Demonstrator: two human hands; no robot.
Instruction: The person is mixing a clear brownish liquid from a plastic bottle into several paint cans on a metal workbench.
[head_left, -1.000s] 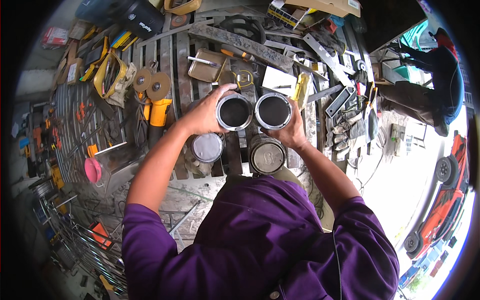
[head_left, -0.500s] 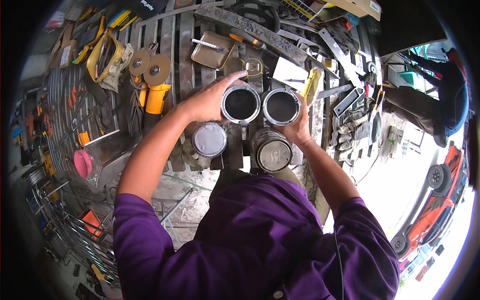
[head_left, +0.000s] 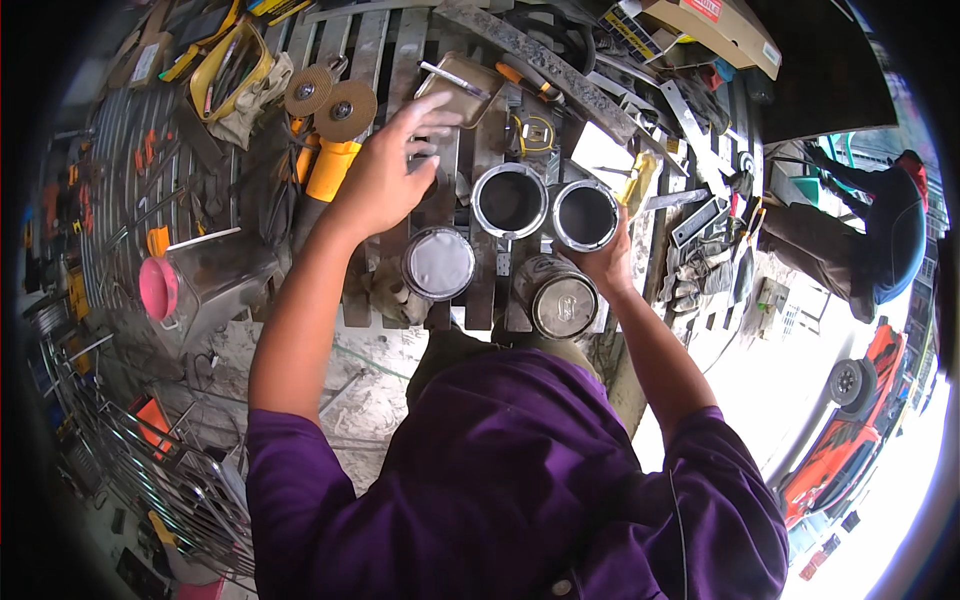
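Observation:
My left hand (head_left: 392,172) is raised over the slatted bench, fingers spread and slightly blurred, holding nothing. To its right stands an open metal can (head_left: 509,236) with dark contents. A second open can (head_left: 585,246), also dark inside, sits beside it, nearly touching. Around this can's right side my right hand (head_left: 608,263) is wrapped; its far fingers are partly hidden. Closer to me are a can with a smooth grey lid (head_left: 440,265) and a stained closed can (head_left: 565,306).
Beyond the cans lie a tray (head_left: 466,107) with a brush-like tool (head_left: 455,78) across it and a yellow tape measure (head_left: 533,133). Angle grinders (head_left: 333,168) lie at left, gloves (head_left: 700,262) at right. A person (head_left: 865,225) bends over at far right, near an orange-red vehicle (head_left: 840,440).
My left hand has let go of the left open can and moved left, its fingers opening. My right hand stays around the other can. The whole view has shifted somewhat.

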